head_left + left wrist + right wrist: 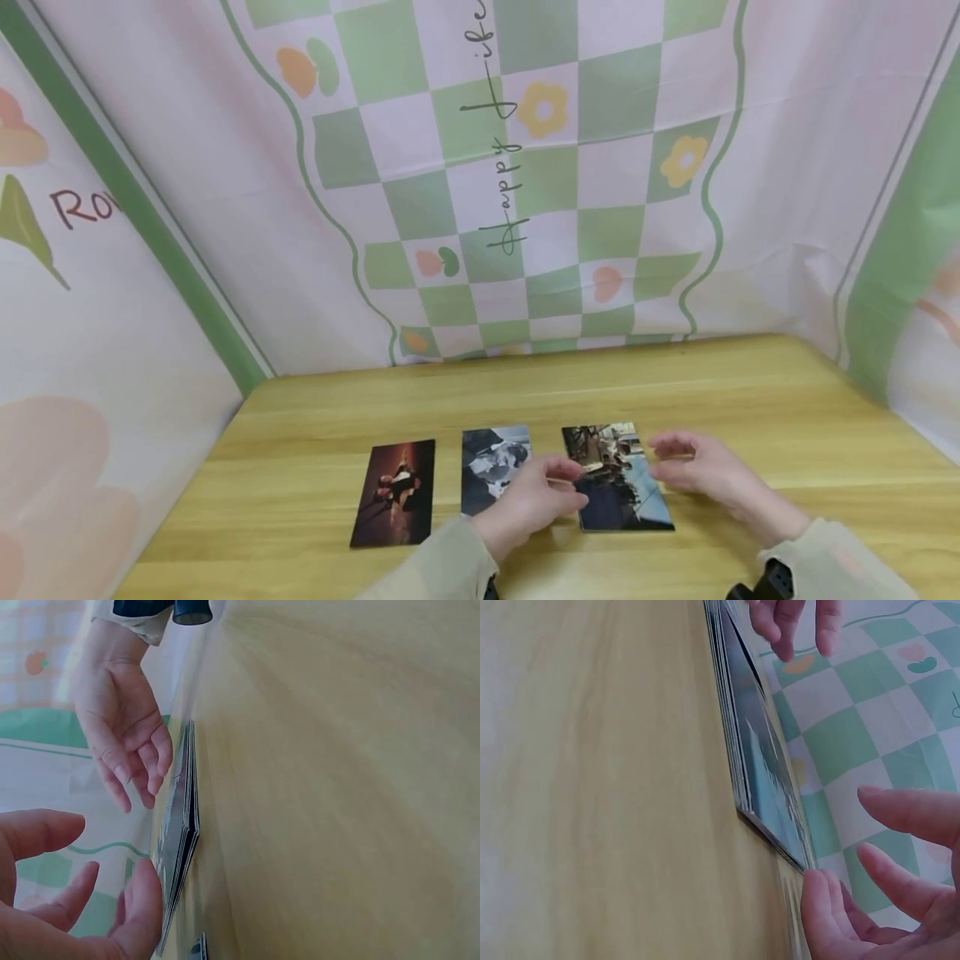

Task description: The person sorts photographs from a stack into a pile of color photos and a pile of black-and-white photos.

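Note:
A stack of picture cards (pixel 622 483) lies on the table, its top card showing a crowded scene with blue along one side. My left hand (pixel 536 498) is at its left edge, thumb and fingers spread apart. On the opposite side, my right hand (pixel 708 471) has its fingertips close to the right edge. Neither hand holds anything. From the left wrist, the layered edges of the card stack (pixel 184 817) show several cards. A black-and-white picture card (pixel 487 467) lies to the left, partly hidden behind my left hand. Farther left is a dark red picture card (pixel 393 496).
The wooden table (pixel 300 425) runs back to a hanging cloth (pixel 480 183) with green checks and lettering. More printed cloth (pixel 97 350) hangs along the left side, and another panel (pixel 907 333) along the right. Dark wrist devices (pixel 772 579) sit at the sleeves.

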The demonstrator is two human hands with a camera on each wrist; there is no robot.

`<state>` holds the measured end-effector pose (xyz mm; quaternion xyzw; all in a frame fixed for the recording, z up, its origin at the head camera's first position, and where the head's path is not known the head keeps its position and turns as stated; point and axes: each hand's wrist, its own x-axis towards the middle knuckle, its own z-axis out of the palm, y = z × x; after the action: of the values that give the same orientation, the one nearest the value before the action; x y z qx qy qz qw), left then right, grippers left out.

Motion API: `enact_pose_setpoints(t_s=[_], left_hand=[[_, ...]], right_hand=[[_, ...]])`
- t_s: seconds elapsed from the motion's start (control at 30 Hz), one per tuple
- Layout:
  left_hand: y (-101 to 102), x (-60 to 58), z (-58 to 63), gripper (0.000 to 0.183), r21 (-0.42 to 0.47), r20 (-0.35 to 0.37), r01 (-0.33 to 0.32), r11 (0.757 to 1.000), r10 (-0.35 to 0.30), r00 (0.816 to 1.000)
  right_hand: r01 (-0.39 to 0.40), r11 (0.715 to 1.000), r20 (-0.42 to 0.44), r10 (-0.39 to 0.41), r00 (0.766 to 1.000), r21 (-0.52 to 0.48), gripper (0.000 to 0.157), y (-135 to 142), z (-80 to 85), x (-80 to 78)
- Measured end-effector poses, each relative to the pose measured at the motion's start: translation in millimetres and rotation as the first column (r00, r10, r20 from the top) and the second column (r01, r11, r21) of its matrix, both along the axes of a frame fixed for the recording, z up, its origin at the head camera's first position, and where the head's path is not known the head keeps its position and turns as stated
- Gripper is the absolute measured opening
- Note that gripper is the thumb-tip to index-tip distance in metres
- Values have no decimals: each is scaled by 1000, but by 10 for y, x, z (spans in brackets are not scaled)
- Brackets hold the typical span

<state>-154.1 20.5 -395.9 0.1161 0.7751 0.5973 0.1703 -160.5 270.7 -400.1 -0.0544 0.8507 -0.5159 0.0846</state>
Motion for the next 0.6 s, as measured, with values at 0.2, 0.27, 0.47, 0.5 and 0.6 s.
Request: enact_pose_setpoints(t_s=[0.2, 0.27, 0.47, 0.5, 0.6], left_hand=[[25, -4, 7, 30, -96, -37, -41, 995, 37, 999], [30, -10, 6, 30, -107, -35, -48, 993, 45, 998], [57, -27, 0, 30, -98, -1, -54, 994, 54, 999], [59, -28, -2, 30, -91, 5, -55, 994, 55, 998], [64, -34, -5, 30, -73, 10, -57, 996, 58, 998]], right_hand=[[-13, 999, -24, 14, 1000, 42, 52, 6, -19, 16], [-13, 999, -27, 14, 1000, 41, 52, -1, -28, 16], [-13, 999, -33, 15, 999, 47, 52, -15, -49, 14], [-15, 999, -36, 17, 999, 52, 52, -18, -50, 13], [-18, 998, -44, 20, 999, 60, 52, -35, -46, 9]])
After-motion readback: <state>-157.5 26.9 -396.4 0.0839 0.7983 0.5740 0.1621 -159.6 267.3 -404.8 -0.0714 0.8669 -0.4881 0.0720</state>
